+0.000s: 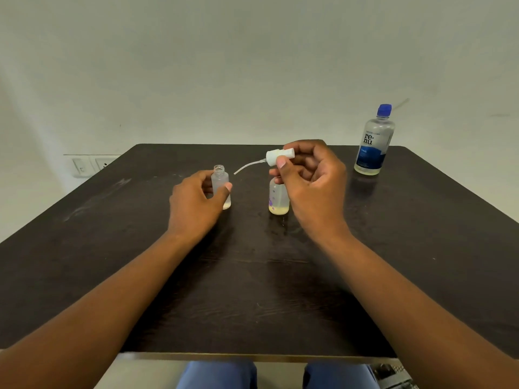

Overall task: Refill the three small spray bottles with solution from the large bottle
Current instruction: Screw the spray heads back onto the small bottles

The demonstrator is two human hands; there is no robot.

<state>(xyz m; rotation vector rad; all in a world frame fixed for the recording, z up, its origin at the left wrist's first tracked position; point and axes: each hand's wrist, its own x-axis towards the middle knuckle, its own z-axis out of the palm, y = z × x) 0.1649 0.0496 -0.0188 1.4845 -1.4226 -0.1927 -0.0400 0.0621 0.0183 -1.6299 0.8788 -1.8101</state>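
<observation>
My left hand point(193, 203) grips a small clear spray bottle point(220, 182) that stands on the dark table point(252, 290) with its neck uncapped. My right hand point(311, 178) pinches a white spray head point(278, 157) in the air; its thin dip tube point(247, 167) points left toward the uncapped bottle. A second small bottle point(278, 199) with purple flowers and a little yellowish liquid stands under my right hand, its top hidden. The large bottle point(375, 141) with a blue cap stands at the back right. No third small bottle is in view.
A wall socket and switch point(90, 165) sit on the wall behind the table's left back corner. The table's near edge point(252, 355) runs just above my knees. A dark object point(393, 374) lies at the bottom right.
</observation>
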